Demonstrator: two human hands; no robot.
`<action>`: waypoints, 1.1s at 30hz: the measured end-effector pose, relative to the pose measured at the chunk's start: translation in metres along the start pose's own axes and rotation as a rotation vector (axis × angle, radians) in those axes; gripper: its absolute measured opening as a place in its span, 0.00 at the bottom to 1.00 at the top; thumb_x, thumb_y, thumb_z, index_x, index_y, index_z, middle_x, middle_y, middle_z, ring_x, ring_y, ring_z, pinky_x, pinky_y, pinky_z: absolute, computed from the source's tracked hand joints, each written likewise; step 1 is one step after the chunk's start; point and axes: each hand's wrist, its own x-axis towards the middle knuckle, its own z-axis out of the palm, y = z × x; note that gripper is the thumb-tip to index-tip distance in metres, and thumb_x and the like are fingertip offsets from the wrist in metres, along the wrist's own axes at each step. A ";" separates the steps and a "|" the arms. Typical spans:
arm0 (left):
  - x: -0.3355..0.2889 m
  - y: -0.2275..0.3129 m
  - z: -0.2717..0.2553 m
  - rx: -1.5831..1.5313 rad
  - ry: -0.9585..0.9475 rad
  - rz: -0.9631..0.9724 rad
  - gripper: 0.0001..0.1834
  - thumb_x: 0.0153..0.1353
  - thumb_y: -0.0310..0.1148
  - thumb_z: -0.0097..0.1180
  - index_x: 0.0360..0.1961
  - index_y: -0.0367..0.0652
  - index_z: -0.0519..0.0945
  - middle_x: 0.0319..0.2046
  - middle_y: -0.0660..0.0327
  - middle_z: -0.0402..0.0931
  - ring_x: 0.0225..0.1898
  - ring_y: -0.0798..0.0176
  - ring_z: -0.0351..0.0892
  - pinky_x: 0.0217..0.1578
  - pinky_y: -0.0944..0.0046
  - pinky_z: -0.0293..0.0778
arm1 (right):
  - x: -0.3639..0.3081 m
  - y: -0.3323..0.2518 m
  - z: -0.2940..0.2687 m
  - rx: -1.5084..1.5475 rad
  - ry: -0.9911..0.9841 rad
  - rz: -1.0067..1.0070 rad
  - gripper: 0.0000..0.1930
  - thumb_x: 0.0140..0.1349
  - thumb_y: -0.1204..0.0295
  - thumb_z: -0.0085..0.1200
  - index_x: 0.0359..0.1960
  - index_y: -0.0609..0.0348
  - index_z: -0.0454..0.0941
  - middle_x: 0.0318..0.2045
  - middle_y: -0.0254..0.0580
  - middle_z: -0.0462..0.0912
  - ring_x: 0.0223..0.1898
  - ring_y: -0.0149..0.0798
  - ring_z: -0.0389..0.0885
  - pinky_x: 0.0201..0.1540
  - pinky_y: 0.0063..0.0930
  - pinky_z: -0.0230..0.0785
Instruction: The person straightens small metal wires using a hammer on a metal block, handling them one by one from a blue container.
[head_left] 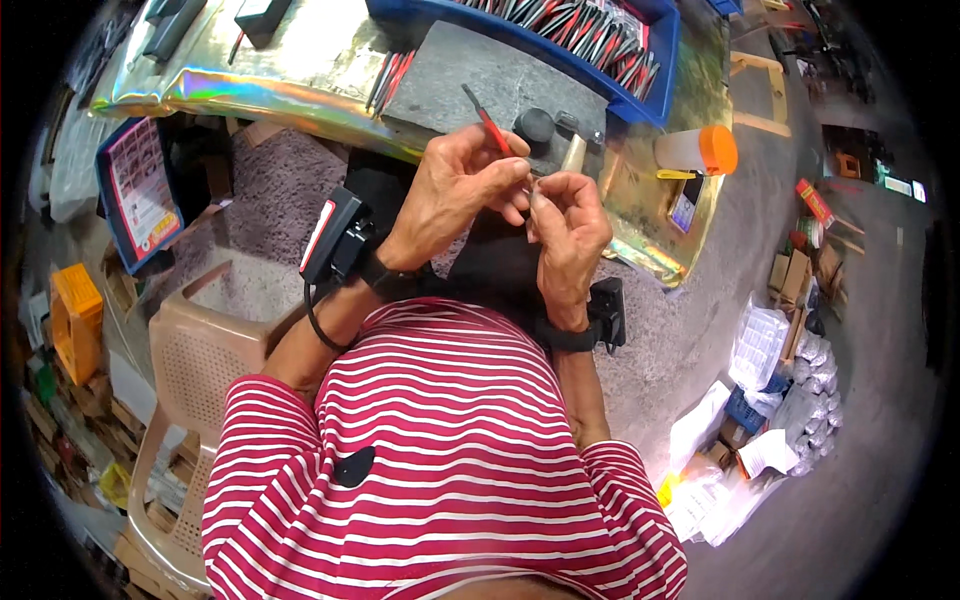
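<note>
My left hand point(462, 188) is closed on a slim red stick with a dark flat tip point(490, 128), which points up and away to the left. Close beside it, my right hand point(570, 222) pinches thumb against forefinger. Whatever lies between those fingertips is too small to make out. Both hands meet over the near edge of a grey slab point(440, 75). Just beyond them on the slab are a round black piece point(534, 125) and a tapered cream-coloured piece point(574, 155). Several similar red and dark sticks point(390, 82) lie at the slab's left edge.
A blue tray point(662, 95) full of red and dark sticks stands behind the slab. To the right is a jar with an orange lid point(718, 150). The table has a shiny gold cover point(300, 70). A beige plastic chair point(205, 350) stands at left; boxes and bags point(750, 420) lie lower right.
</note>
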 end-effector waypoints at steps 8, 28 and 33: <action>0.019 -0.006 -0.003 0.143 0.001 0.053 0.07 0.56 0.28 0.48 0.34 0.35 0.70 0.26 0.57 0.74 0.24 0.68 0.75 0.22 0.72 0.74 | 0.017 0.007 0.002 -0.024 0.039 0.017 0.06 0.51 0.81 0.47 0.32 0.65 0.67 0.24 0.35 0.71 0.18 0.22 0.66 0.19 0.13 0.58; 0.069 -0.038 -0.001 0.427 0.115 0.304 0.01 0.52 0.23 0.47 0.26 0.39 0.69 0.14 0.67 0.66 0.15 0.76 0.66 0.14 0.75 0.62 | 0.018 0.004 -0.029 0.174 0.117 0.085 0.10 0.52 0.80 0.44 0.37 0.69 0.63 0.31 0.47 0.73 0.22 0.24 0.68 0.20 0.13 0.62; 0.068 -0.037 -0.002 0.485 0.076 0.210 0.01 0.56 0.25 0.47 0.30 0.42 0.70 0.21 0.68 0.70 0.20 0.76 0.68 0.20 0.76 0.66 | 0.010 0.005 -0.043 0.233 0.161 0.105 0.10 0.52 0.79 0.45 0.37 0.69 0.64 0.29 0.46 0.73 0.21 0.23 0.67 0.19 0.12 0.61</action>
